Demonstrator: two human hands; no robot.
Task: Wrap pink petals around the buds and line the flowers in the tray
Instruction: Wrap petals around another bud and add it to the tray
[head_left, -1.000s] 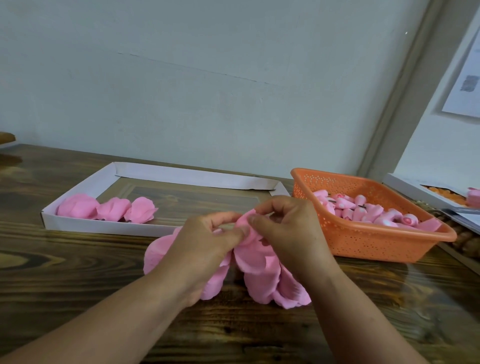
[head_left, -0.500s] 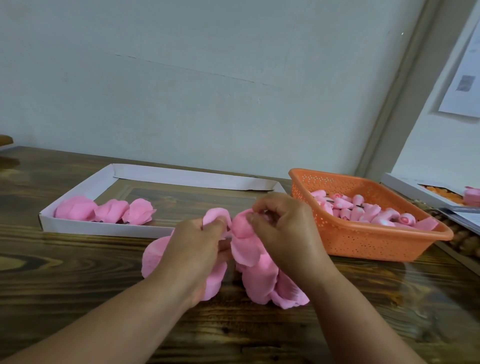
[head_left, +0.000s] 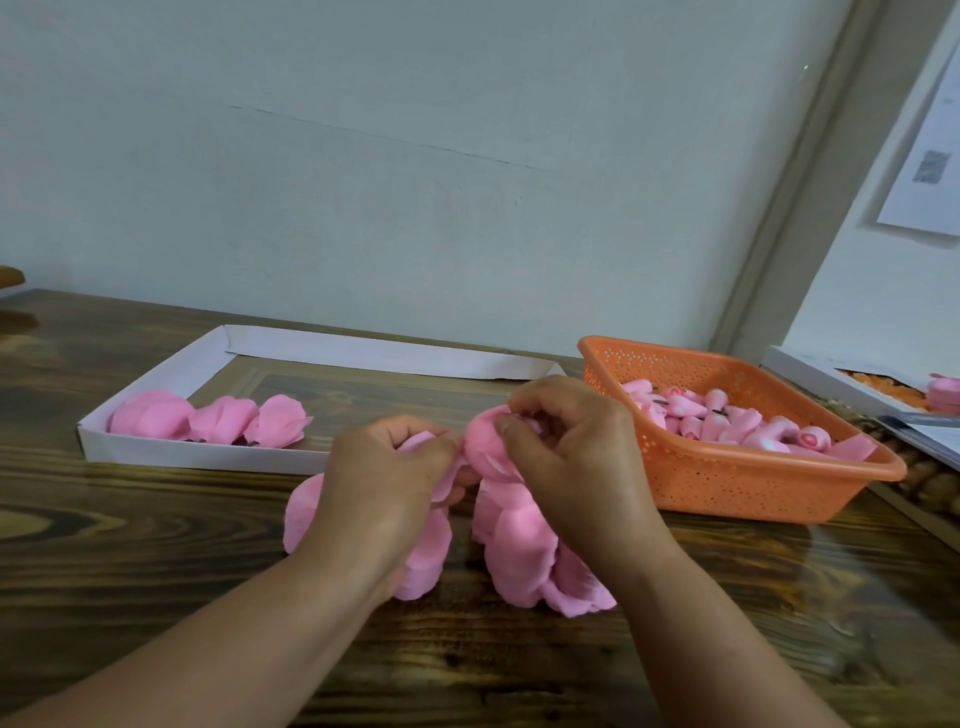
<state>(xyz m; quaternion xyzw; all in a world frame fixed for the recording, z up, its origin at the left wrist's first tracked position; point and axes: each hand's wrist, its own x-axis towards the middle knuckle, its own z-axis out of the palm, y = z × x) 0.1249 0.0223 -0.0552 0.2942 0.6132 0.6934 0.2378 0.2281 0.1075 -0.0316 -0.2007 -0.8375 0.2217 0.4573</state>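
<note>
Hands meet at centre over bench (head_left: 156, 561), just in front of tray (head_left: 171, 457). Left hand (head_left: 384, 483) curled shut, grip pinching a pink petal (head_left: 415, 447) btwn thumb & fingers. Right hand (head_left: 566, 452) also curled shut, thumb & forefinger nipping a folded petal piece (head_left: 485, 447) at its top; bud inside hidden, can't tell. Both petal pieces touching, held just above bench. Loose petals (head_left: 519, 551) heaped on bench under & btwn wrists, some spilling to lower right, one lobe poking out left of left wrist.

Tray white, shallow, at back left; 3 flowers (head_left: 208, 423) lined side by side along near wall at left end, touching each other. Rest of tray floor bare wood-look.

Basket (head_left: 727, 483) orange, perforated, right of hands, near right wrist but apart; buds (head_left: 727, 421) piled inside, pink, cone-like, some w/ dark stems. Beyond basket at far right, another white tray edge (head_left: 810, 371) w/ orange bits, partly cut off.
</note>
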